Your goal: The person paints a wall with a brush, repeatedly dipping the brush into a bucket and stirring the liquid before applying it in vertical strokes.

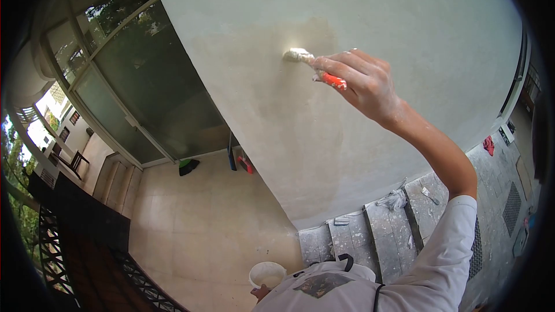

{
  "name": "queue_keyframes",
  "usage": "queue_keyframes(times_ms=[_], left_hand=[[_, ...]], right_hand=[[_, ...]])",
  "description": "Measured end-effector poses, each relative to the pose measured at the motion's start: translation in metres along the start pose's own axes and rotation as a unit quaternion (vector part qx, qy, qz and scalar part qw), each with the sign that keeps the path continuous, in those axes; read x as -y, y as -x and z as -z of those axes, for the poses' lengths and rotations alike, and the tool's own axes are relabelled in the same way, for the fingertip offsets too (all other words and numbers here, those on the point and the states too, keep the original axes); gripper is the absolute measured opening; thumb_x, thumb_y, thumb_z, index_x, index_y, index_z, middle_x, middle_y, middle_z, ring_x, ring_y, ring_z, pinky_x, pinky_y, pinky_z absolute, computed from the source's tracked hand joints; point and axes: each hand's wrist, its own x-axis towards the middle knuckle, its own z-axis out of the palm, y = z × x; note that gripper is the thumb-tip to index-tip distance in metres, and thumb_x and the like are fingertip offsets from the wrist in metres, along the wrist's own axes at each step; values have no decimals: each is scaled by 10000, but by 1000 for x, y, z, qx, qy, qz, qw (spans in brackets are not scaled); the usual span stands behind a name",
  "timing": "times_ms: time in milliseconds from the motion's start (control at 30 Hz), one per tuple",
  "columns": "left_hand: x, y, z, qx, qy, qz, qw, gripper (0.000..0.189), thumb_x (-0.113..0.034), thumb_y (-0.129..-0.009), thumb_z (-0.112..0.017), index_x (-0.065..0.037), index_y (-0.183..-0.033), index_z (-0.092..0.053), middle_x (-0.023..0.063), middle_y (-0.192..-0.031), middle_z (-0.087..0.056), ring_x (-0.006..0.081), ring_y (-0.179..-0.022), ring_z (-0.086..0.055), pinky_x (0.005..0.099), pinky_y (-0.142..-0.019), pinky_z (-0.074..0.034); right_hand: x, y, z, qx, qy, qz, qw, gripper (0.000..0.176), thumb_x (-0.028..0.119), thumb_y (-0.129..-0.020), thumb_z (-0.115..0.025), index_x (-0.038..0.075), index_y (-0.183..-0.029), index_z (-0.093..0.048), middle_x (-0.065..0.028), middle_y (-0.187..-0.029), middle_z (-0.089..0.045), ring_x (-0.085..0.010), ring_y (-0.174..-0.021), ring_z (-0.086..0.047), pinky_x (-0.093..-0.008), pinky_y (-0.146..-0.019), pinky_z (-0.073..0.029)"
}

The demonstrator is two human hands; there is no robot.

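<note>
My right hand (364,84) is raised to the wall, its fingers closed around a paintbrush (333,80) with a red handle. Pale paint coats the bristles, whose tip touches the wall (404,29). Around the brush, a patch of the wall looks darker and damp. White smears cover my fingers. Low in the view, my left hand (261,292) grips the rim of a white bucket (267,266); most of that hand is hidden by the bucket and my shirt. What lies inside the bucket is hard to make out.
Paint-spattered steps (384,242) run along the wall's foot, with a crumpled plastic bag (394,200) and a scraper (429,196) on them. A red cloth (488,145) lies farther right. Left are a glass door (156,75), a broom head (188,166) and a dark railing (52,248).
</note>
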Motion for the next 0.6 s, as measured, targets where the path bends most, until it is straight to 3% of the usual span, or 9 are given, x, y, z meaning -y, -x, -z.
queue_keyframes(times_ms=[67,233,467,600], left_hand=[[-1,-4,2,-8,36,-46,998,619,-100,-659,-644,-12,-1165,-298,290,-1147,-461,351,-1064,-528,443,-921,-451],[-6,-18,8,-7,24,-21,999,630,-72,-653,-644,-13,-1164,-281,280,-1126,-462,343,-1032,-533,440,-904,-456],[11,-42,17,5,39,-5,999,629,-60,-653,-646,-21,-1162,-277,279,-1126,-462,339,-1012,-546,448,-881,-475],[17,-48,24,5,38,4,999,629,-58,-654,-646,-23,-1161,-276,279,-1126,-462,338,-1005,-550,448,-874,-479]], right_hand=[[1,-3,2,-38,31,24,999,316,134,-718,-762,168,-1023,-686,43,-855,-677,-89,-613,-587,-222,-474,-463],[-7,-2,1,-115,98,91,984,354,127,-712,-751,153,-1059,-688,22,-937,-693,-80,-587,-577,-203,-476,-462],[29,72,-1,82,115,78,987,347,143,-708,-759,107,-1046,-687,-9,-934,-694,-84,-615,-587,-215,-473,-445],[53,89,1,121,54,63,989,324,163,-734,-743,118,-1048,-679,10,-911,-688,-81,-592,-575,-217,-463,-431]])
